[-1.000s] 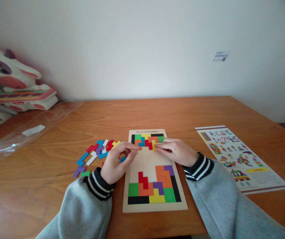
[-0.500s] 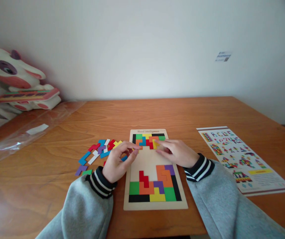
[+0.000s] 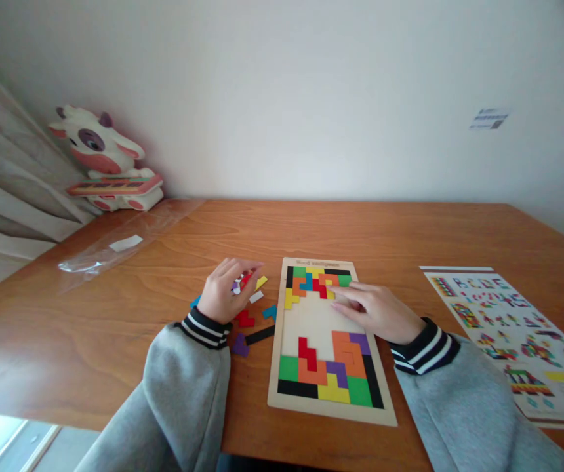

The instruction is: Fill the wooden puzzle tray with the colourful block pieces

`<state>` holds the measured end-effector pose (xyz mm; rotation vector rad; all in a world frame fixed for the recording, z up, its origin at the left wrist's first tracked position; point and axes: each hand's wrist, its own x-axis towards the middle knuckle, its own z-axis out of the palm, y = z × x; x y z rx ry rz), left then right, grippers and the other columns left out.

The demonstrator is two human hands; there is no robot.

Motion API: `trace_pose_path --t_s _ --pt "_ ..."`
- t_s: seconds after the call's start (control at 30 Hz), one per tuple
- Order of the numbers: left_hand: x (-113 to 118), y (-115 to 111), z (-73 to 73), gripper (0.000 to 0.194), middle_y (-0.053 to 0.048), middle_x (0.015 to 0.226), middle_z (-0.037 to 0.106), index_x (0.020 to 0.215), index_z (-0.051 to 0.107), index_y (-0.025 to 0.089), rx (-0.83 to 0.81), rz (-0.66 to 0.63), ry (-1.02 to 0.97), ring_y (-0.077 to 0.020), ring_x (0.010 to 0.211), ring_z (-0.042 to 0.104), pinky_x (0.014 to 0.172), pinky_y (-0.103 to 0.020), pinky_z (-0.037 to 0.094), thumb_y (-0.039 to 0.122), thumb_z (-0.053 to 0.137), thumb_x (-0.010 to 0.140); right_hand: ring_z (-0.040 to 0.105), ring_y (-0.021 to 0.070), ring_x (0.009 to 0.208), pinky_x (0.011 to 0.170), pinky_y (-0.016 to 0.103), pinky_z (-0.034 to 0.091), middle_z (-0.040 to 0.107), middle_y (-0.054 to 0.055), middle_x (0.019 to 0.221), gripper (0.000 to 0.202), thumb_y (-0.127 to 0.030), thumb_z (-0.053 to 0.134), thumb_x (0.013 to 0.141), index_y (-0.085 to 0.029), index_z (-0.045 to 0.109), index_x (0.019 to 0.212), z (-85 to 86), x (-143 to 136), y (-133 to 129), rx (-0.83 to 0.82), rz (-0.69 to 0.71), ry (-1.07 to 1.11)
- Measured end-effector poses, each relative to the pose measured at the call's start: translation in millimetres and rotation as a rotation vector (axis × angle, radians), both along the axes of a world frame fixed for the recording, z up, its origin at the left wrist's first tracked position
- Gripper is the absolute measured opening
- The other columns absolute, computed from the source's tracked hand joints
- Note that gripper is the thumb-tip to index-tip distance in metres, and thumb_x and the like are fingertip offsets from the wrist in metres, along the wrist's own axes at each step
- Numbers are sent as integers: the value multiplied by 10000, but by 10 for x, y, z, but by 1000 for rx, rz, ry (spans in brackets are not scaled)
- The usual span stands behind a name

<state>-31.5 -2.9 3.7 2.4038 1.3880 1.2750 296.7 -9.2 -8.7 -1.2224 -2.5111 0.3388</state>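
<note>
A light wooden puzzle board (image 3: 311, 328) lies on the table, partly filled with coloured block pieces at its far and near ends. My left hand (image 3: 225, 292) hovers over the loose puzzle pieces (image 3: 246, 319) left of the board, thumb and fingers apart, with nothing visible between them. It hides part of the pile. Over the right side of the board is my right hand (image 3: 373, 309), fingers stretched and apart. Its fingertips are close to a yellow piece, mostly covered by them; contact is unclear. Another yellow piece (image 3: 290, 299) sits at the board's left edge.
A printed pattern sheet (image 3: 508, 328) lies right of the board. At the back left are a clear plastic bag (image 3: 100, 252) and a toy cow with a keyboard (image 3: 115, 187). A black bar piece (image 3: 260, 335) lies beside the board's left edge.
My left hand has left the board and moved over the loose pieces. My right hand stays by the yellow piece, its fingers still apart. The view has turned left.
</note>
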Motion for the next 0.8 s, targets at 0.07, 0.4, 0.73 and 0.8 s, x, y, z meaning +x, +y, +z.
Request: trace_pose_path --t_s 0.07,0.4,0.73,0.8 --pt "-179 54 -11 185 -70 972 756 1048 721 198 24 -76 180 -197 890 683 856 -351 546 285 602 937 629 169 657 617 295 487 705 51 846 423 -408 492 999 -194 621 1340 17 -6 -7 -37 -15 8" --pt "-289 95 -227 362 -58 1226 721 1255 656 228 -103 -184 419 -238 1144 650 999 -409 532 424 546 970 597 158 597 582 285 448 679 3 741 473 -432 486 979 -219 557 1396 -7 -25 -4 -87 -94 48" --pt "-517 141 -158 363 -83 1133 752 1173 711 233 -87 -61 460 -251 1054 703 928 -410 570 454 516 963 586 154 587 579 279 440 654 -21 693 514 -425 498 971 -225 493 1444 9 -34 -14 -98 -97 71" --pt "-525 151 -187 354 -72 1143 752 1177 714 245 -81 -95 459 -247 1073 700 935 -403 570 441 508 966 584 154 582 568 275 429 652 -23 686 523 -418 504 967 -222 481 1452 10 -35 -16 -87 -101 74"
